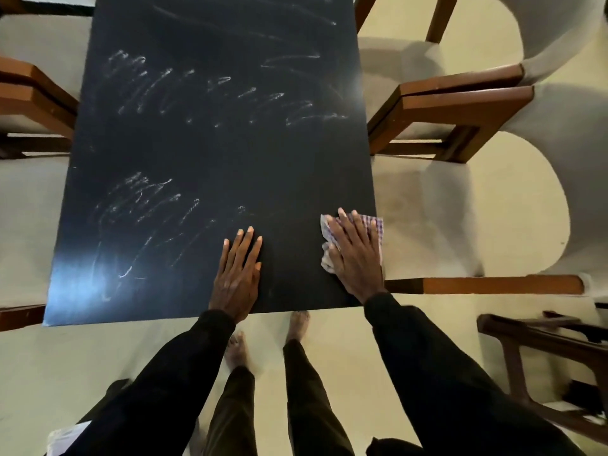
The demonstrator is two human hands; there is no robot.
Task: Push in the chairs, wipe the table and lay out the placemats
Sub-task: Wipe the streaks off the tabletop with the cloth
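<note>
Cloth (pixel 375 225): pressed flat under spread right hand (pixel 353 255) fingers, at table (pixel 204 153) edge.
L hand (pixel 238 274): flat, nothing held.
Risk: cloth may be pushed off edge; streaks (pixel 148 212) missed.

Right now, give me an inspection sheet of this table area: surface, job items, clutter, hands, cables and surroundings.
Surface: dark tabletop, white smear streaks across its middle and near-left area; the near-right corner looks cleaner.
Job's things: checked cloth at the near-right table edge; no placemats seen.
Clutter: nothing seen on the table.
Hands: left hand flat on the table, empty; right hand pressing flat on the cloth.
Cables: nothing seen.
Surroundings: wooden chairs with pale cushions on both sides, the right chairs standing clear of the table edge; pale floor; a dark wooden frame at near right.
</note>
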